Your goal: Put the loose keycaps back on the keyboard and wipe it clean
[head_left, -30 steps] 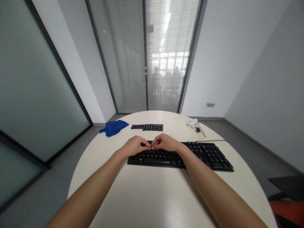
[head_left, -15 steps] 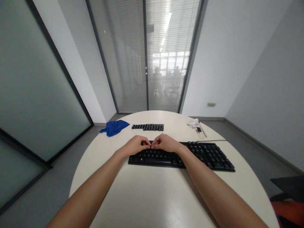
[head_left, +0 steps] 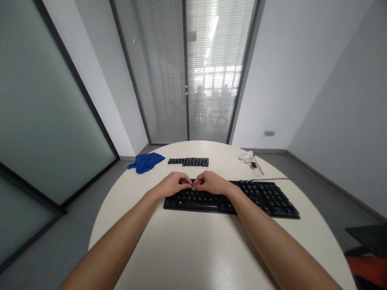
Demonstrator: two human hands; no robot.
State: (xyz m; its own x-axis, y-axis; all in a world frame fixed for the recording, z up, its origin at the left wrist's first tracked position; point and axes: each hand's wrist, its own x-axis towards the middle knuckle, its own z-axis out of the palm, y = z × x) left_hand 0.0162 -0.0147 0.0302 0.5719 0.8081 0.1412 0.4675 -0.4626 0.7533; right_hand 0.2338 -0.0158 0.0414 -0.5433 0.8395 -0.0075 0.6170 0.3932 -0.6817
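A black keyboard (head_left: pixel 208 204) lies across the round white table in front of me. Over its upper left part, my left hand (head_left: pixel 173 184) and my right hand (head_left: pixel 211 182) meet with fingertips pinched close together. Whatever sits between the fingertips is too small and covered to make out. Behind the keyboard, loose black keycaps (head_left: pixel 195 162) are lined up in rows on the table. My hands hide part of the keyboard's upper rows.
A crumpled blue cloth (head_left: pixel 148 162) lies at the table's back left. Toward the back right are a white crumpled wrapper (head_left: pixel 246 156), a pale stick (head_left: pixel 259 165) and a small black item (head_left: pixel 253 164). The keyboard's cable (head_left: pixel 272 178) runs right. An orange and black chair (head_left: pixel 369 257) stands lower right.
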